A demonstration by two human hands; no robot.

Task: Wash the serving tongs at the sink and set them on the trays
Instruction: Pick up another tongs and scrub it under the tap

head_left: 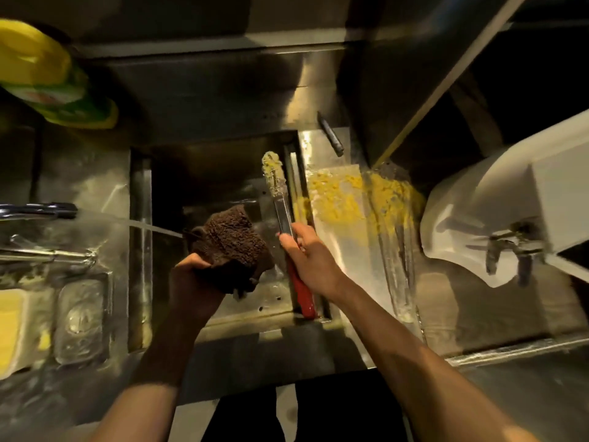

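Observation:
My right hand (307, 255) grips a pair of metal serving tongs (280, 199) with a red handle, held over the steel sink (223, 173). The tongs' far tip is caked with yellow food. My left hand (194, 282) holds a dark brown scrubbing sponge (229, 240) just left of the tongs, apart from them. A faucet (41, 210) at the left sends a stream of water across toward the sponge. A steel tray (350, 250) lies right of the sink, smeared with yellow food at its far end.
A yellow and green bottle (54, 78) stands at the upper left. Small containers (79, 317) and a yellow item sit on the wet counter at left. A white bin (497, 205) with metal utensils inside stands at right. A dark tool (331, 135) lies behind the tray.

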